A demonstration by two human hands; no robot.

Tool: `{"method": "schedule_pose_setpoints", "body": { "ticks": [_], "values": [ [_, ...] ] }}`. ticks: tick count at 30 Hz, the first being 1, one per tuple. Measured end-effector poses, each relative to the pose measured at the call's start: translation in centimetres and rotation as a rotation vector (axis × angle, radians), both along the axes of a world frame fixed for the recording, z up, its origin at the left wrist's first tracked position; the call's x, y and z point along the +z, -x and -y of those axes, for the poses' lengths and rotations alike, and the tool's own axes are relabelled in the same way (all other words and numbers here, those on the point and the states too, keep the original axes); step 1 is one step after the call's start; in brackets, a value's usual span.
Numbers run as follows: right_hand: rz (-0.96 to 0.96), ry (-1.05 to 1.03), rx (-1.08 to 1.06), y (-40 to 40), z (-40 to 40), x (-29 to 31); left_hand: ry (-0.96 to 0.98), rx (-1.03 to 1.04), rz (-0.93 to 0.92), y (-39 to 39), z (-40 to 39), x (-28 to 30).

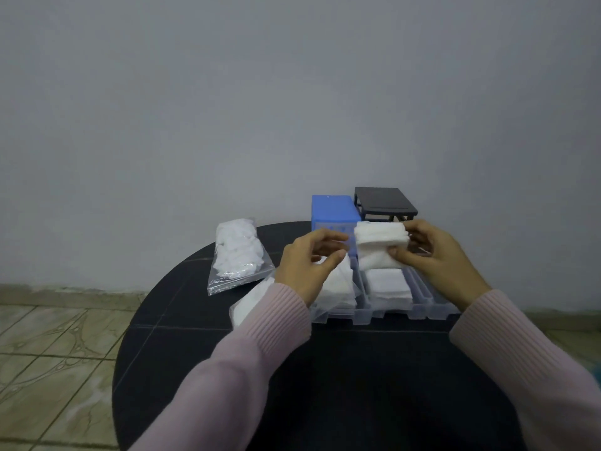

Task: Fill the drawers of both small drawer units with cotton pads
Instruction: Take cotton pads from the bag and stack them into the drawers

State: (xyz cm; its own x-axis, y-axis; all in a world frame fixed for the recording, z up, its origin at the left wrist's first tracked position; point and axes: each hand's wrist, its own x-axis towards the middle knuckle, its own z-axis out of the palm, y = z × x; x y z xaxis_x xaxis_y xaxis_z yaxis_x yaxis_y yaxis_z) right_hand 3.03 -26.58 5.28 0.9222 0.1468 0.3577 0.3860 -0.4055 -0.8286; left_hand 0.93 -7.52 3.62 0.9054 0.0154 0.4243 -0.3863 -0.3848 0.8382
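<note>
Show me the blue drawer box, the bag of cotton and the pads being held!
blue drawer unit (333, 208): head view, its top.
bag of cotton (236, 252): head view, its middle.
stack of cotton pads (379, 244): head view, front face.

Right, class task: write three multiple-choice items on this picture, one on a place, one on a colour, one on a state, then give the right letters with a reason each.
1. Where does the sealed plastic bag of cotton lie?
A. on the round table, left of the drawer units
B. on top of the black unit
C. on the floor tiles

2. What colours are the two drawer units?
A. red and white
B. blue and black
C. green and yellow

3. What is the right hand doing?
A. resting flat on the table
B. pushing a drawer shut
C. holding a stack of cotton pads

Answers:
1 A, as the bag rests on the dark table, left of the units.
2 B, as a blue unit stands beside a black unit.
3 C, as thumb and fingers pinch the white stack of cotton pads above the clear drawers.
</note>
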Motion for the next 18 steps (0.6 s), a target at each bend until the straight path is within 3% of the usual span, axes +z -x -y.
{"method": "schedule_pose_setpoints", "body": {
  "ticks": [9, 18],
  "values": [
    [-0.130, -0.011, -0.424, -1.8, 6.3, -1.3, -0.043, -0.063, -0.031, -0.5, 1.7, -0.6],
    [-0.323, 0.228, -0.491, -4.1, 8.5, -5.1, -0.130, -0.065, -0.037, -1.1, 2.8, -0.8]
  ]
}}
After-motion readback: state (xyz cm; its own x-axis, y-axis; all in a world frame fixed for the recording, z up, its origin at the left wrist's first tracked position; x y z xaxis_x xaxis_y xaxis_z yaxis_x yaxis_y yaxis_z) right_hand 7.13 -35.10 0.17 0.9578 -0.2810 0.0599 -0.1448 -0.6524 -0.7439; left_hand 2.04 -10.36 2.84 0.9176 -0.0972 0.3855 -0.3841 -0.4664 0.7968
